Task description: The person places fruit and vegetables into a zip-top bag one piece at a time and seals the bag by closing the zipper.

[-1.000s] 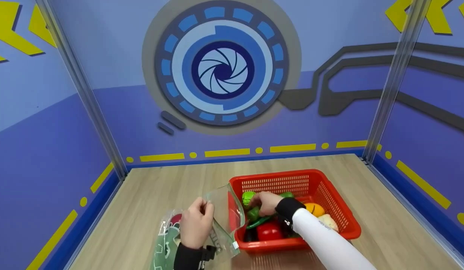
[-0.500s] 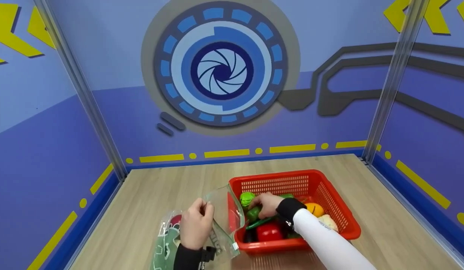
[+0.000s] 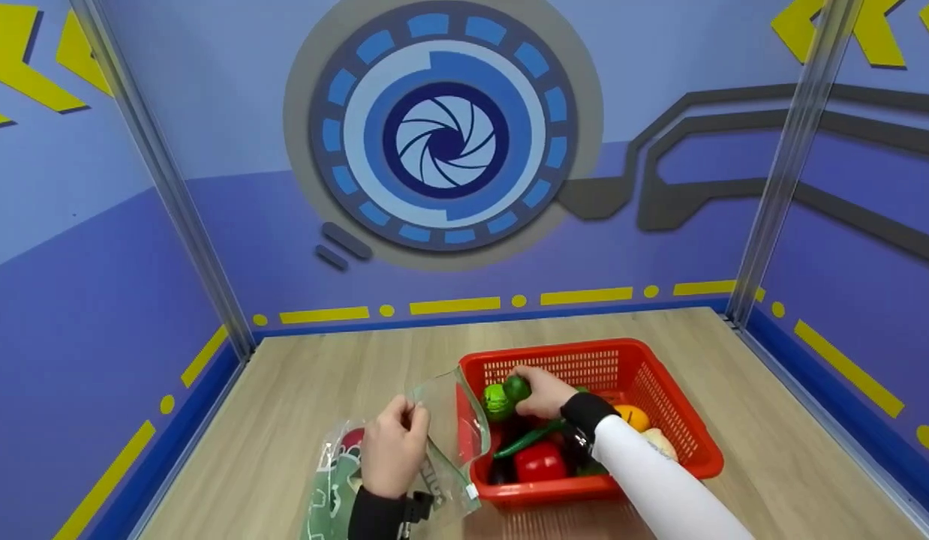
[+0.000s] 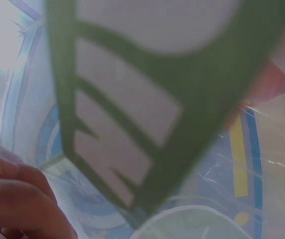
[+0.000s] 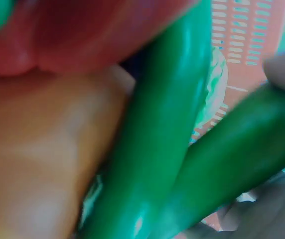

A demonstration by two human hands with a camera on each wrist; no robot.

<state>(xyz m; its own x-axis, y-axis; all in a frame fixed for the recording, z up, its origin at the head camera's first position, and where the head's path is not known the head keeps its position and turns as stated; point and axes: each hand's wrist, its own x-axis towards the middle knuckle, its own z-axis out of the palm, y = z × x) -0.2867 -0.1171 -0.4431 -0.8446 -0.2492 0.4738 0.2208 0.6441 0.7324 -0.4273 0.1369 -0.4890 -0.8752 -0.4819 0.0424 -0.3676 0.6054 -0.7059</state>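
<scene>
My left hand (image 3: 393, 448) pinches the upper edge of a clear zip bag (image 3: 448, 401), whose open mouth leans against the left side of a red plastic basket (image 3: 592, 491). Green printing on the bag (image 4: 157, 99) fills much of the left wrist view. Over the basket, my right hand (image 3: 543, 392) grips a smooth, dark green cucumber (image 5: 242, 154); only its rounded end shows in the head view. Just beside that end sits a bright green cabbage (image 3: 497, 403). Below lie a long green chili pepper (image 3: 530, 439) and a red bell pepper (image 3: 541, 461).
The basket also holds an orange, round vegetable (image 3: 631, 418), a cream-coloured, knobbly one (image 3: 659, 442) and a dark one (image 3: 500, 471). A printed green bag part (image 3: 331, 487) lies at the left. Blue panels (image 3: 74, 375) enclose the wooden table (image 3: 299, 375).
My right hand has lifted the cucumber up from among the vegetables, raising its end beside the cabbage. My left hand stays at the bag's edge.
</scene>
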